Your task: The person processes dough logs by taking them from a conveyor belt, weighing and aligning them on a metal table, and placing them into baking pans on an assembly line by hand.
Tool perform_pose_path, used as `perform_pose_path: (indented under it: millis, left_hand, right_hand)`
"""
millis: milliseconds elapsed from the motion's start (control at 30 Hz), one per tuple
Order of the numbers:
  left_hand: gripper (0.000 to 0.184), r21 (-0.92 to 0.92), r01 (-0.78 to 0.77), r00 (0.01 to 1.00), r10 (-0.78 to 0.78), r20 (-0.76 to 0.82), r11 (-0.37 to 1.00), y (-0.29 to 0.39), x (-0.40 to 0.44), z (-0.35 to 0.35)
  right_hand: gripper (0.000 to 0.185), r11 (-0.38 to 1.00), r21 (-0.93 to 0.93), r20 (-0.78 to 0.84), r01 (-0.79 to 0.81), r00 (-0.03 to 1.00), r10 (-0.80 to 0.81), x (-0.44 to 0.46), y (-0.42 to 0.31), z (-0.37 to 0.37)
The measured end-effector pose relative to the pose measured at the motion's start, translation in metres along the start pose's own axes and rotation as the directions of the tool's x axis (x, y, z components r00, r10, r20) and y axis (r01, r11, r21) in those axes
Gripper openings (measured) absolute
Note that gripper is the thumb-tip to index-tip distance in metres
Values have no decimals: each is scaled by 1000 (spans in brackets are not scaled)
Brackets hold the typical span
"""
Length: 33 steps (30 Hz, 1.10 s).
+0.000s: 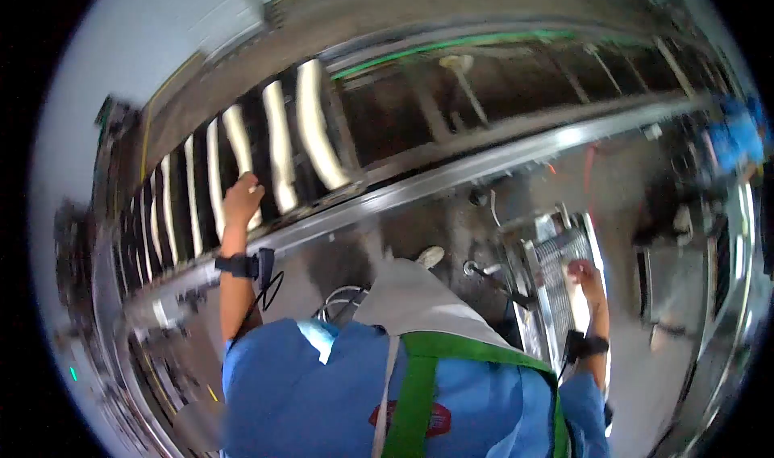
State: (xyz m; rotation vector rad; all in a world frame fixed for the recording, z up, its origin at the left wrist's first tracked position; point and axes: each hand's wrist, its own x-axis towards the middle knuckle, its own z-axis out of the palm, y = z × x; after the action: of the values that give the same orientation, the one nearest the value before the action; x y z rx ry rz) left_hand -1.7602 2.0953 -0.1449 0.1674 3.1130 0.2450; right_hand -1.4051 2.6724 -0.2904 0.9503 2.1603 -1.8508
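A long conveyor with a silver metal side rail (pixel 451 168) runs diagonally across the work area, in front of the person. The person wears a blue long garment (pixel 314 385) with a broad green strap (pixel 415 385). A black, flat, rectangular tray (pixel 258 127) rests on the left part of the conveyor. A narrow metal conveyor with a ridged grey belt (pixel 556 252) stands at the person's right side, apart from the tray. A grey box-shaped metal unit (pixel 676 289) stands to the right of the narrow conveyor.

Long, soft-looking white strips lie in the tray, side by side with black gaps between them. One long white strip (pixel 236 131) extends beneath the left hand (pixel 243 198); its fingers are bent over the strip near the tray's near edge. Whether they grip it cannot be told. A pale, flat strip (pixel 579 313) lies along the narrow conveyor. The right hand (pixel 582 272) is positioned over this conveyor, fingers bent, at the pale strip's far end; blur prevents telling whether it grips. Each wrist carries a black band (pixel 235 265) with a small attached device.
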Motion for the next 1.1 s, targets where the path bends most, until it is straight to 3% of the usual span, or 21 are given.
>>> perform_pose_path:
  millis: [33,67,100,133,167,200,267,300,333,367,467,500,533,567,600,733,800,867,933,1000,1100]
  left_hand:
    - [22,-7,-69,997,69,-17,998,9,16,-6]
    - [22,-28,-163,986,162,-27,986,29,32,-1]
    - [20,-171,-230,971,237,18,958,52,48,8]
    - [18,-315,-284,944,321,73,906,88,61,22]
    - [18,-414,-322,912,397,106,851,124,65,27]
    - [18,-501,-342,874,465,140,795,159,65,30]
    - [18,-418,-503,758,618,206,756,235,58,36]
    - [19,-428,-543,688,675,266,722,269,54,45]
    - [20,-417,-552,653,685,324,722,314,38,44]
    - [21,-491,-576,550,754,359,654,347,36,58]
    - [21,-545,-668,337,860,384,506,392,3,95]
    - [22,-593,-692,242,906,348,412,408,-8,100]
    - [22,-626,-664,190,902,387,409,426,-20,95]
    - [22,-648,-669,139,918,371,364,439,-28,98]
    - [22,-670,-668,93,929,358,325,448,-34,104]
    - [22,-707,-673,-81,927,365,219,475,-69,110]
    - [22,-695,-697,-160,907,389,175,491,-89,112]
    - [21,-704,-680,-200,873,445,203,506,-109,121]
    - [21,-738,-671,-331,862,384,71,521,-128,137]
    - [23,-720,-694,-383,834,397,24,534,-165,137]
    - [32,-801,-587,-535,798,277,-116,551,-213,177]
  right_hand:
    - [18,993,-115,-73,21,997,-30,1,-2,3]
    - [21,969,-99,-88,227,968,-236,9,40,-16]
    - [26,911,-413,-201,15,974,-108,-1,4,-17]
    - [30,906,-423,-276,21,949,-151,-8,9,-22]
    - [40,797,-597,-248,88,925,-288,-11,-8,-17]
    - [54,626,-780,-258,14,904,-342,-9,0,-10]
    - [66,604,-792,-345,-91,883,-320,4,-5,16]
    - [63,642,-762,-291,-86,931,-221,18,-13,20]
    - [61,580,-807,-304,-113,921,-244,28,-21,23]
    - [55,589,-800,-374,-117,864,-336,49,-6,24]
    - [44,761,-630,-477,-156,851,-221,40,-27,35]
    - [43,853,-512,-541,-100,809,-230,32,-33,30]
    - [42,918,-397,-594,-20,768,-240,27,-41,21]
    - [44,927,-364,-644,87,695,-318,21,-38,9]
    - [44,919,-381,-755,100,540,-371,10,-33,0]
    - [36,934,4,-911,358,386,-144,-123,-52,-53]
    - [34,914,-62,-972,401,184,-147,-197,-55,-54]
    - [36,927,-170,-985,334,-30,-169,-272,-52,-41]
    - [37,964,-165,-966,211,-230,-115,-344,-47,-11]
    - [37,975,-78,-928,209,-373,6,-402,-37,31]
    - [38,985,175,-789,5,-598,143,-464,14,100]
